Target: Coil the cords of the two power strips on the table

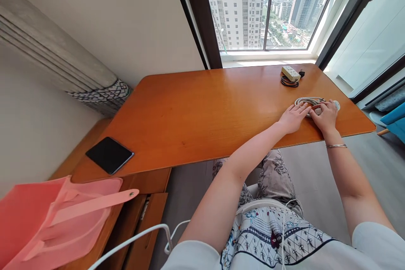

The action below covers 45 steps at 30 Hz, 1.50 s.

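Observation:
A coiled white cable (304, 101) lies near the right end of the wooden table (196, 114). My left hand (292, 118) rests with fingers stretched out, its fingertips at the coil's near left edge. From the right, my right hand (326, 116) bends its fingers over the coil and closes on it. The fingertips of both hands almost meet. A rounded white end piece (337, 105) pokes out beyond my right hand; the hand hides the rest of it.
A cream power strip (290, 73) with a black cord and plug sits behind the coil. At the table's left end lies a black tablet (109, 155). A pink dustpan-like item (79, 215) and a white curved tube (133, 238) are at lower left. A window (268, 12) is behind.

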Each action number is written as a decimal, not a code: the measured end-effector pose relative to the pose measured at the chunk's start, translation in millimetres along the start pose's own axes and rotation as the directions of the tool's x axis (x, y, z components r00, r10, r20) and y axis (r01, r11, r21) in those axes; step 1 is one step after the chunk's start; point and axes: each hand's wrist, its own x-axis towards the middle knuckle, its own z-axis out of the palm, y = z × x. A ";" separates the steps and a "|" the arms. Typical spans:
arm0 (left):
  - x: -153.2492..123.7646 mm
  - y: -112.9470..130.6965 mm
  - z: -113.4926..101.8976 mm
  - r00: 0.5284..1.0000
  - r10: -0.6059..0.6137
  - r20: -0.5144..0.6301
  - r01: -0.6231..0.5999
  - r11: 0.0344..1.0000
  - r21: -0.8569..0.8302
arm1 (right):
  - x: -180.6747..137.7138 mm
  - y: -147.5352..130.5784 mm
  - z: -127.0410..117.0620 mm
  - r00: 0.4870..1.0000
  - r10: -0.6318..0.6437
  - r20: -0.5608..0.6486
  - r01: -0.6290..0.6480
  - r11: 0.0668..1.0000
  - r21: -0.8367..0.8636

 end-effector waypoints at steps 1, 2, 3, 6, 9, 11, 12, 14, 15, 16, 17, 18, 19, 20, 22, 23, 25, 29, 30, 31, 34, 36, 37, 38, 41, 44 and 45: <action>6.3 0.5 1.5 1.000 -0.007 0.030 0.007 1.000 0.001 | -0.2 -0.1 0.0 1.000 -0.008 -0.001 0.008 1.000 -0.002; 11.1 0.5 2.8 0.998 -0.015 0.059 0.015 1.000 0.000 | -0.3 -0.3 -0.1 1.000 -0.017 0.000 0.017 1.000 -0.004; 14.7 0.2 4.1 0.996 -0.019 0.083 0.019 1.000 0.001 | -0.6 -0.6 -0.4 1.000 -0.027 0.001 0.027 1.000 -0.005; 18.6 -1.7 7.0 0.996 0.000 0.086 -0.001 1.000 0.010 | -1.6 -2.0 -1.8 0.998 -0.059 0.017 0.058 0.998 0.011; 15.7 -3.5 7.4 0.998 0.013 0.058 -0.014 1.000 0.024 | -3.7 -3.4 -4.1 0.994 -0.103 0.039 0.101 0.993 0.054; 11.2 -5.4 5.9 0.998 0.011 0.064 -0.013 0.999 0.034 | -6.7 -3.1 -6.9 0.990 -0.130 0.050 0.125 0.988 0.090; 8.3 -6.9 4.7 0.998 0.014 0.067 -0.016 0.999 0.039 | -8.8 -2.4 -9.0 0.988 -0.142 0.059 0.135 0.985 0.109; 1.4 -11.0 2.3 0.998 0.032 0.062 -0.035 0.998 0.056 | -13.8 0.0 -14.4 0.978 -0.186 0.097 0.171 0.975 0.145; -2.5 -13.5 1.2 0.998 0.040 0.056 -0.044 0.997 0.069 | -16.4 1.4 -17.6 0.967 -0.221 0.129 0.200 0.967 0.159; -6.5 -16.3 0.3 0.998 0.044 0.051 -0.048 0.995 0.083 | -18.8 2.6 -20.9 0.951 -0.260 0.166 0.233 0.958 0.167; -10.5 -19.0 -0.5 0.998 0.044 0.048 -0.049 0.994 0.096 | -20.7 3.3 -24.0 0.933 -0.297 0.204 0.265 0.950 0.167; -14.3 -21.6 -1.0 0.998 0.041 0.044 -0.045 0.993 0.105 | -22.1 3.3 -26.9 0.917 -0.323 0.236 0.292 0.943 0.158; -17.7 -24.0 -1.3 0.999 0.035 0.040 -0.040 0.993 0.111 | -23.0 2.5 -29.3 0.905 -0.338 0.259 0.310 0.940 0.144; -20.8 -26.1 -1.3 0.999 0.029 0.036 -0.033 0.993 0.113 | -23.3 0.7 -31.3 0.897 -0.347 0.272 0.324 0.937 0.128; -25.3 -29.3 -0.7 0.999 0.019 0.026 -0.021 0.994 0.109 | -22.9 -5.2 -34.0 0.889 -0.364 0.279 0.348 0.931 0.107; -26.8 -30.4 -0.1 1.000 0.015 0.018 -0.017 0.995 0.103 | -22.4 -8.9 -35.0 0.884 -0.377 0.275 0.364 0.926 0.099; -28.3 -31.9 1.7 1.000 0.015 -0.002 -0.015 0.997 0.082 | -21.2 -17.0 -36.4 0.880 -0.409 0.242 0.404 0.912 0.073; -28.8 -33.0 5.5 0.999 0.026 -0.028 -0.025 0.998 0.052 | -14.7 -33.0 -37.8 0.873 -0.476 0.105 0.477 0.879 0.016; -29.1 -33.2 6.1 0.999 0.025 -0.031 -0.024 0.999 0.047 | -11.4 -37.0 -37.4 0.861 -0.500 0.089 0.498 0.866 0.043; -29.5 -33.4 6.5 0.999 0.023 -0.033 -0.022 0.999 0.038 | -7.5 -41.2 -36.5 0.843 -0.530 0.094 0.523 0.847 0.094; -31.2 -34.4 7.2 0.998 0.030 -0.048 -0.030 1.000 -0.008 | 6.0 -53.3 -31.8 0.746 -0.632 0.209 0.557 0.764 0.325; -32.1 -35.2 7.8 0.997 0.048 -0.066 -0.050 0.998 -0.035 | 13.1 -59.5 -28.1 0.683 -0.674 0.281 0.531 0.723 0.441; -32.4 -35.5 8.2 0.996 0.054 -0.074 -0.058 0.997 -0.042 | 15.3 -61.5 -26.6 0.679 -0.673 0.294 0.510 0.720 0.471; -32.6 -35.7 8.8 0.995 0.059 -0.079 -0.062 0.997 -0.043 | 16.5 -62.7 -25.3 0.695 -0.656 0.293 0.484 0.729 0.485; -32.6 -35.9 10.2 0.995 0.060 -0.080 -0.062 0.998 -0.022 | 14.7 -63.0 -23.0 0.790 -0.554 0.261 0.387 0.782 0.489; -32.1 -36.3 10.7 0.996 0.048 -0.073 -0.049 0.999 -0.005 | 10.0 -61.2 -19.5 0.884 -0.424 0.198 0.318 0.855 0.410; -31.8 -36.6 10.7 0.997 0.043 -0.069 -0.043 0.999 -0.011 | 8.8 -60.5 -17.4 0.913 -0.377 0.157 0.305 0.884 0.354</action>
